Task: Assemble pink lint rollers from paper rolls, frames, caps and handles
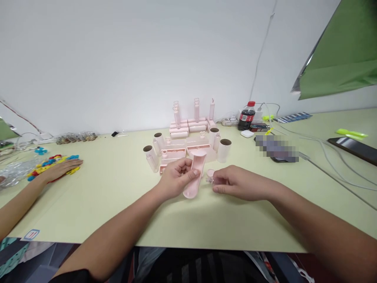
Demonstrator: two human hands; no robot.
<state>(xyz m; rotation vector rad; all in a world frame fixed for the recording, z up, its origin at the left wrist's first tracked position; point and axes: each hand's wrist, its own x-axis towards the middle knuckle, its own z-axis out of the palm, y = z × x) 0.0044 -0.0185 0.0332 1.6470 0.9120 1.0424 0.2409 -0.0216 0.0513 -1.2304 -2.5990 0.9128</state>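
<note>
While the left hand clamps a pink trough, the right hand grips a clear piece nearby.

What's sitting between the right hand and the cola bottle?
In the head view, a small white rounded object lies between the right hand and the cola bottle, nearer the bottle.
</note>
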